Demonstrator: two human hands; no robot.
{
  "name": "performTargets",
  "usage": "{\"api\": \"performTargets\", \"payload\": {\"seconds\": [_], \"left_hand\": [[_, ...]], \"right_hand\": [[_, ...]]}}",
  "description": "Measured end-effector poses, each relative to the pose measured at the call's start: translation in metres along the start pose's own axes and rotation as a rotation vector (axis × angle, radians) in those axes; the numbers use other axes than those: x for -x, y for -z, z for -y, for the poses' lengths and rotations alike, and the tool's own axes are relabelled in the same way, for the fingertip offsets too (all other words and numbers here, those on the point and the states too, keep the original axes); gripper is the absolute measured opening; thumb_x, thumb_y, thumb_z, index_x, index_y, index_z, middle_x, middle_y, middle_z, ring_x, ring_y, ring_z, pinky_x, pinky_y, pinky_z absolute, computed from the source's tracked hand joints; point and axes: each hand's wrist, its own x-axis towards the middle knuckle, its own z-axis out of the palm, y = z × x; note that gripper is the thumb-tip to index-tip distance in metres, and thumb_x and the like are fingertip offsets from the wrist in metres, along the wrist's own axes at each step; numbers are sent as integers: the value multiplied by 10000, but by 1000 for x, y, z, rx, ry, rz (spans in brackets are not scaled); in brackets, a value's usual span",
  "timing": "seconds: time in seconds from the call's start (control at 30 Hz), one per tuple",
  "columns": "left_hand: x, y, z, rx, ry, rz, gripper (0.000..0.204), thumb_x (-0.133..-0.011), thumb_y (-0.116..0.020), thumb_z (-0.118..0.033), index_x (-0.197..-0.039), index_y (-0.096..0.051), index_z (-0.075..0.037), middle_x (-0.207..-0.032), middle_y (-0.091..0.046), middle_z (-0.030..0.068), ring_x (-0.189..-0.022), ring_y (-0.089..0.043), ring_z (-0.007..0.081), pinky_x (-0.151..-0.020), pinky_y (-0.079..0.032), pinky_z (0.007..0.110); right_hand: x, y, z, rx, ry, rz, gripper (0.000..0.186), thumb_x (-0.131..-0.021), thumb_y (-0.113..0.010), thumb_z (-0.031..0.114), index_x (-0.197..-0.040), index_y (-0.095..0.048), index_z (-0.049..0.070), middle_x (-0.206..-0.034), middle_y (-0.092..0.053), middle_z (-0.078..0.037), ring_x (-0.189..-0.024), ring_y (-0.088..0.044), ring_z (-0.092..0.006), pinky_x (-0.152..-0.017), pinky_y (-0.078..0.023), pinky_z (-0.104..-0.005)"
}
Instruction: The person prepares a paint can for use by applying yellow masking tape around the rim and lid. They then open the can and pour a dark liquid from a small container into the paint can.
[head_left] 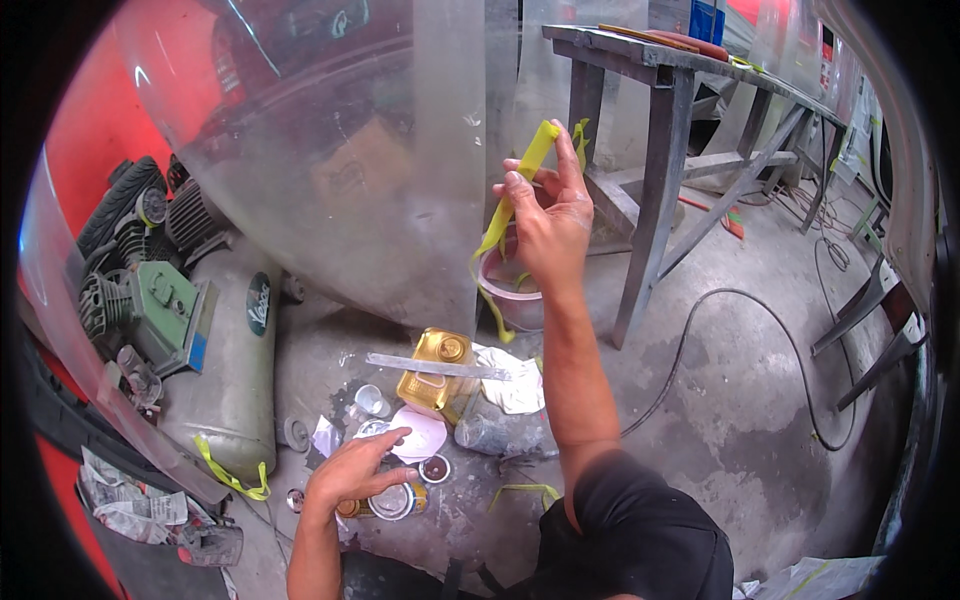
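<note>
My right hand [555,225] is raised, its fingers bent around a strip of yellow tape [537,160] that dangles down past a pinkish bucket [492,268]. Lower down, my left hand [352,470] hangs with its fingers apart and holds nothing. It is over small cans, including one with a whitish top [393,502]. Close to its fingertips are a pale round sheet [422,436] and a small open can with dark red contents [435,468]. Beyond them a gold metal can [426,390] has a flat grey strip [460,369] lying across it.
A clear plastic sheet [340,200] hangs ahead. An air compressor [225,350] stands at left. At right are a grey workbench [655,180] and a black hose [690,335] looping over the floor. A white cloth [515,385] and a clear bottle [483,434] lie near the gold can.
</note>
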Motion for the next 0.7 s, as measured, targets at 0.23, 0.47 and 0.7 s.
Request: {"api": "performTargets", "payload": {"seconds": [0.23, 0.47, 0.7], "left_hand": [[0, -4, 9, -18, -35, -9, 734, -866, -712, -460, -1405, -474, -22, -1242, -626, 264, -1152, -607, 411, -961, -485, 437], [-1, -3, 8, -14, -41, -5, 739, -867, -710, -465, -1411, -468, -28, -1258, -620, 260, -1162, -602, 411, -967, -483, 440], [-1, -3, 7, -15, -30, -12, 729, -862, -714, -458, -1405, -477, -34, -1230, -635, 259, -1155, -607, 410, -961, -485, 439]], "right_hand": [[6, -8, 2, 7, -24, 63, 695, -915, -619, -41, -1537, -336, 94, -939, -741, -100, -797, -676, -94, -743, -560, -247], [7, -7, -9, 140, 21, 116, 637, -892, -605, -7, -1492, -402, 60, -973, -745, -98, -800, -668, -92, -720, -539, -257], [4, -7, -10, 208, 86, 34, 575, -920, -631, 83, -1457, -423, 70, -1089, -705, -186, -947, -701, -210, -803, -535, -322]]}}
